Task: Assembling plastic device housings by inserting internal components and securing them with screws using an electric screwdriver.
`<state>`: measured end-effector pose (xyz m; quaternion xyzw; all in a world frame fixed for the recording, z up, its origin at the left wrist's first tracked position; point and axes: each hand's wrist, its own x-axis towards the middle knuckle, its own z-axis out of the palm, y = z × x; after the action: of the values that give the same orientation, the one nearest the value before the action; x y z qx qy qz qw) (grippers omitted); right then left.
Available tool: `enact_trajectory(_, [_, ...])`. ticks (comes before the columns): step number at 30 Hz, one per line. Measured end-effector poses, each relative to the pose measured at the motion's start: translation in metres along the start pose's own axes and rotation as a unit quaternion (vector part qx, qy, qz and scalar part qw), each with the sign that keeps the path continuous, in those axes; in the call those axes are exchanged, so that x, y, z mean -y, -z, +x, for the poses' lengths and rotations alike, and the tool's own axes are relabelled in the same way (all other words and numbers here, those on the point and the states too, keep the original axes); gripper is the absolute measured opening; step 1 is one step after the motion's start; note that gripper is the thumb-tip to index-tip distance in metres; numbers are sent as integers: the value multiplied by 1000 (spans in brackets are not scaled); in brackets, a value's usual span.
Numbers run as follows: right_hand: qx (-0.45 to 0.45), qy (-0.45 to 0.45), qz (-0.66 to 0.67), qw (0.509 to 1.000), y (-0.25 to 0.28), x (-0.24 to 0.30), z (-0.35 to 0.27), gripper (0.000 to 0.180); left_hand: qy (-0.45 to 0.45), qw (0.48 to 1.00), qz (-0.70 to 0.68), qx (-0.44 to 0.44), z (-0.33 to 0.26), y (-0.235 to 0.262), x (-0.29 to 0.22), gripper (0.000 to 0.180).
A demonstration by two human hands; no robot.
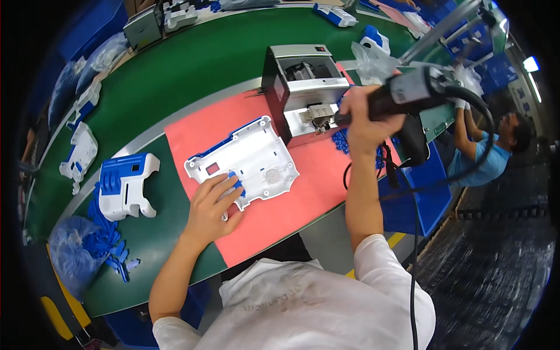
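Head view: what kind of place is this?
Likely a factory assembly line: a green conveyor belt carries white-and-blue plastic housings, the right hand holds a corded power screwdriver, and a co-worker works nearby.

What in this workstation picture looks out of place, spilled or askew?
Small blue plastic parts lie strewn loose across the green belt at the lower left, beside a plastic bag, rather than contained. The white housing under the left hand looks whole and lies flat on the red mat.
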<state>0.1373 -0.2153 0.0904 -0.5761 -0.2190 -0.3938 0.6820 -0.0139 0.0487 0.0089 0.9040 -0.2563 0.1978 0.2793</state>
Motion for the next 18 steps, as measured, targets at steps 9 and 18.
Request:
enact_trajectory(9, [44,-58,28,997,-5,-8,-2,58,6,1000,-10,-7,0,-6,-1,38])
enact_trajectory(18, [106,-105,124,981,-58,48,-49,80,2,1000,-9,-8,-2,-5,2,44])
